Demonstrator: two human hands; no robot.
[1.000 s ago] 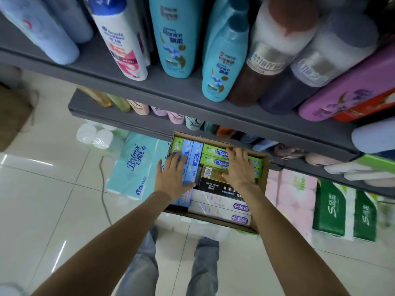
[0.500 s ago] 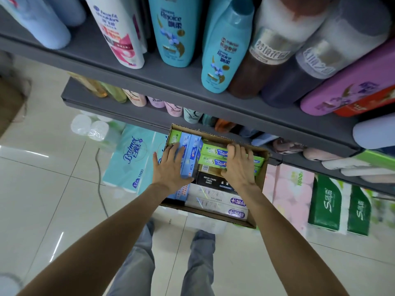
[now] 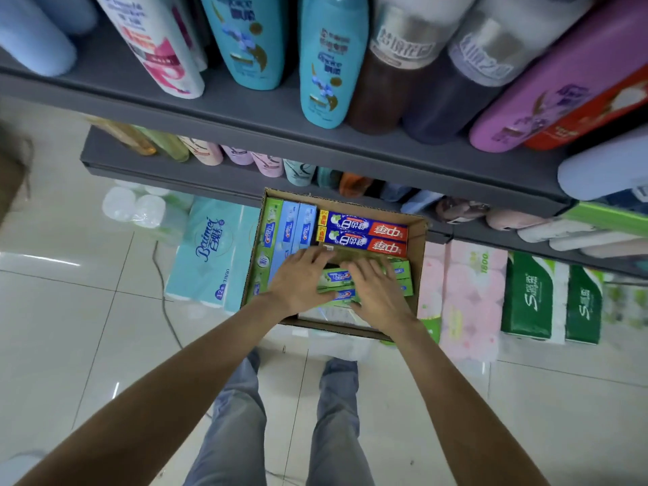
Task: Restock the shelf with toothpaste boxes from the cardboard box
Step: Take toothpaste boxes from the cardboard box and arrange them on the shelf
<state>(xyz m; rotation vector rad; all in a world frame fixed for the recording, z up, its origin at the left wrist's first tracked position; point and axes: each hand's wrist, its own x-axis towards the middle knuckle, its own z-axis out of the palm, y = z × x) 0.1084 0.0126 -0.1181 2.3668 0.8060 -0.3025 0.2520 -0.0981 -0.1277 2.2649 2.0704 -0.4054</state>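
Glossy tiled floor (image 3: pixel 70 310), grey shelving (image 3: pixel 245 110)

1. I have one view only: head-worn, wide-angle, tilted steeply down along both forearms.
2. It faces the grey shelf (image 3: pixel 245 110), close at the top.
3. The cardboard box (image 3: pixel 419 240) sits centre, farther below; floor nearest.

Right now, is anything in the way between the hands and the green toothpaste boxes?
No. Both the left hand and the right hand already lie on the green toothpaste boxes inside the cardboard box. Nothing sits between them. The box is open at the top, with no lid or flap over it.
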